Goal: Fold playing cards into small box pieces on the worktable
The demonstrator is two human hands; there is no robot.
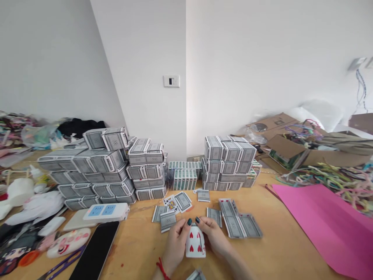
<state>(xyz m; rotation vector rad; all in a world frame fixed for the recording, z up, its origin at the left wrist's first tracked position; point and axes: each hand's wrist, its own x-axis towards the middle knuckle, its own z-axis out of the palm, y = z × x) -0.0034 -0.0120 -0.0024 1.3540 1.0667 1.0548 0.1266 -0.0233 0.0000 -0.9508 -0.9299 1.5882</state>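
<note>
Near the front middle of the table, my left hand point(178, 238) and my right hand point(215, 236) pinch a playing card point(194, 252) with red hearts, its face towards me. Both thumbs press on its far edge; whether more cards lie under it I cannot tell. A red cord bracelet point(162, 269) circles my left wrist. Beyond my hands are loose grey-backed cards point(168, 222) and a face-up king point(171, 203). To the right of my right hand sit joined grey-backed card pieces point(233, 219). Another card piece point(196, 275) is cut off at the bottom edge.
Tall stacks of card blocks stand at left point(110, 171) and right point(229, 163), with green-backed blocks point(185, 179) between. A black phone point(96, 249), scissors point(65, 262) and a power strip point(106, 212) lie left. Pink paper point(323, 229) and a cardboard box point(309, 155) are right.
</note>
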